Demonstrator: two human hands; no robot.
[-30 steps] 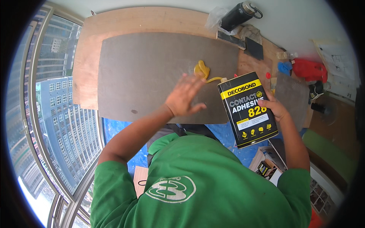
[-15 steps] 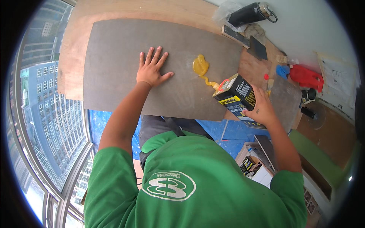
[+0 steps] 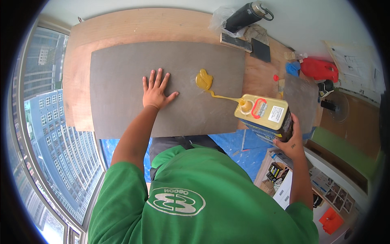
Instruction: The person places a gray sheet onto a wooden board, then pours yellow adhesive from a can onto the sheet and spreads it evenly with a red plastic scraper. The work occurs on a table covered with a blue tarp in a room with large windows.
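My left hand [image 3: 156, 91] lies flat on a large grey sheet [image 3: 122, 105], fingers spread. A small pool of yellow adhesive [image 3: 204, 79] sits on the sheet to the right of that hand. From it a thin strand stretches to the spout of a rectangular metal adhesive can [image 3: 256, 110]. My right hand [image 3: 290, 138] grips the can's lower right side. The can is tilted with its yellowish top facing up and left, so the red handle on the top shows.
The sheet rests on a wooden board [image 3: 77, 97]. Beyond it are a black bottle [image 3: 245, 18], a dark block [image 3: 235, 42] and a dark square plate [image 3: 260, 50]. A red container [image 3: 319, 69] stands at the right, near a blue crumpled item [image 3: 292, 68]. Windows line the left.
My right hand has tipped the can back more upright and drawn it right, stretching the adhesive into a thin strand. My left hand stays flat on the sheet.
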